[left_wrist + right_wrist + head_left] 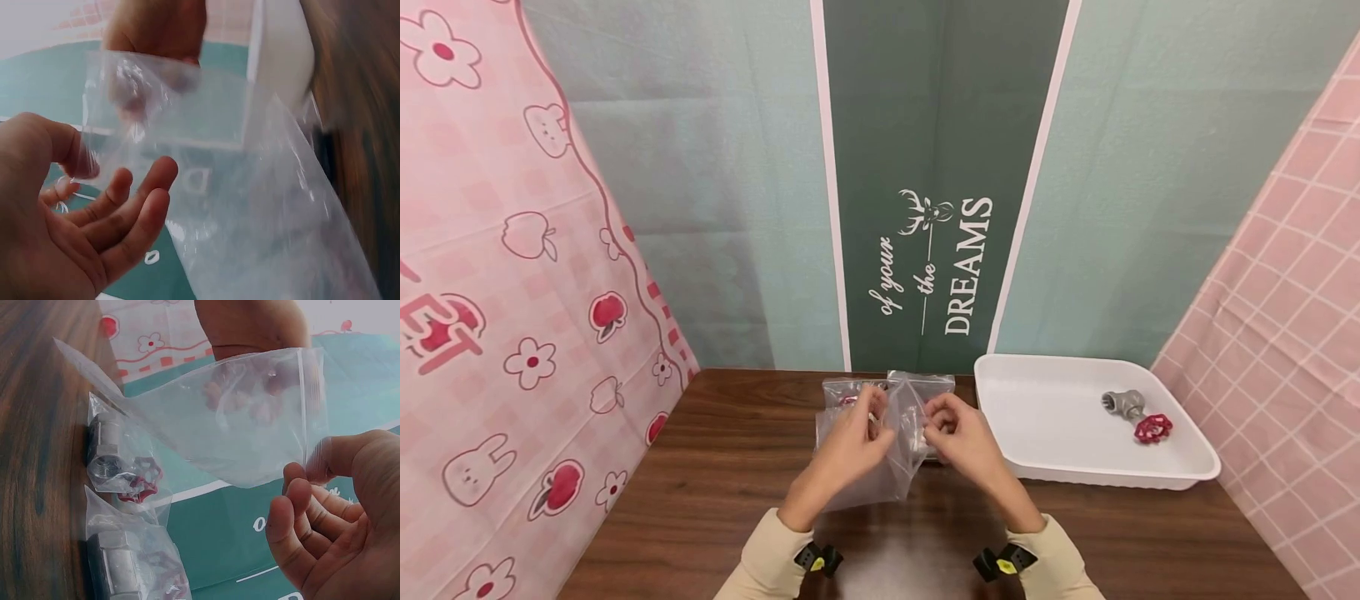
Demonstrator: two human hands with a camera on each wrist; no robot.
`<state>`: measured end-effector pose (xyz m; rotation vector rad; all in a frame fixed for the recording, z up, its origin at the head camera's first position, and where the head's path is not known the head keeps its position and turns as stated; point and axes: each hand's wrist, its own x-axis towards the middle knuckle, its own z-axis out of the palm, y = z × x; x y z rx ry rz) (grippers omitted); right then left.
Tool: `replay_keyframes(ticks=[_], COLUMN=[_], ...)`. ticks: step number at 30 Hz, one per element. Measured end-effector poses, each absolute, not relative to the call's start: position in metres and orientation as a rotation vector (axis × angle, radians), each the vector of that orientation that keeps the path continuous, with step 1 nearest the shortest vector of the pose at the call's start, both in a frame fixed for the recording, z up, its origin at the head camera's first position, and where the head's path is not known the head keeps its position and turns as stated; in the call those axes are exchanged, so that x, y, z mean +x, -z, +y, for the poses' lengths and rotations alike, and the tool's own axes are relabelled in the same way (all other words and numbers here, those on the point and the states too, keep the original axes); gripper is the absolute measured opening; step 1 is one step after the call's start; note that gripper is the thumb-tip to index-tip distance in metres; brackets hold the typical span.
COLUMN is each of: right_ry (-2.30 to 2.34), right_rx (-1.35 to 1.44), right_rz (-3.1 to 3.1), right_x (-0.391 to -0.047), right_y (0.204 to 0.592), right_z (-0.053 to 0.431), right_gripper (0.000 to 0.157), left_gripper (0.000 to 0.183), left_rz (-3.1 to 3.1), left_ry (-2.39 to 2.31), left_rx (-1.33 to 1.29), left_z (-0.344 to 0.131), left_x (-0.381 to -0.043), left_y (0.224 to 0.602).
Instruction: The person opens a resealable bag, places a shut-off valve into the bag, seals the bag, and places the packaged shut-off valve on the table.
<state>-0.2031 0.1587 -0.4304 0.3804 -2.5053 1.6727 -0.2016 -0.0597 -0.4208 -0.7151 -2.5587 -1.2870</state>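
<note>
A clear zip bag [880,479] spans the space between both hands, its zip edge raised. My left hand [853,446] pinches one side of its mouth between thumb and index finger, the other fingers loosely bent. My right hand [967,446] pinches the opposite side at the zip strip [304,406]. The bag hangs slack and see-through in the right wrist view, with no part showing inside it. Just behind it, two metal valves with red handwheels lie in their own clear bags, one bagged valve [107,447] beside another bagged valve [119,569].
To the right, a white tray [1045,433] holds a loose grey valve [1123,404] with a red handwheel [1152,428]. A dark wooden table [700,492] lies under everything. Printed cloths hang at the back and on both sides.
</note>
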Motion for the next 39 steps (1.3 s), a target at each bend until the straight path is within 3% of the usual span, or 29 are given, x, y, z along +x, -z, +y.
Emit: replay_keyframes(ticks=[13, 17, 24, 32, 39], right_ry=[-1.646, -1.634, -1.483, -1.318, -1.328], right_rx=[0.336, 0.335, 0.319, 0.343, 0.375], right_rz=[-2.56, -2.557, -2.619, -2.665, -2.673], right_x=[-0.202, -0.202, -0.203, -0.206, -0.207], right_y=[0.43, 0.431, 0.431, 0.432, 0.432], right_z=[0.162, 0.162, 0.163, 0.163, 0.167], right_gripper=[0.017, 0.017, 0.012, 0.01, 0.009], left_gripper=[0.035, 0.034, 0.018, 0.03, 0.021], left_rz=[-2.727, -2.707, -2.665, -2.719, -2.606], left_ry=[0.798, 0.791, 0.842, 0.911, 0.799], left_rx=[-1.004, -1.06, -1.124, -1.161, -1.211], left_z=[-0.074, -0.076, -0.08, -0.091, -0.101], left_x=[-0.205, -0.206, -0.208, -0.206, -0.21], left_y=[0.423, 0.424, 0.425, 0.419, 0.417])
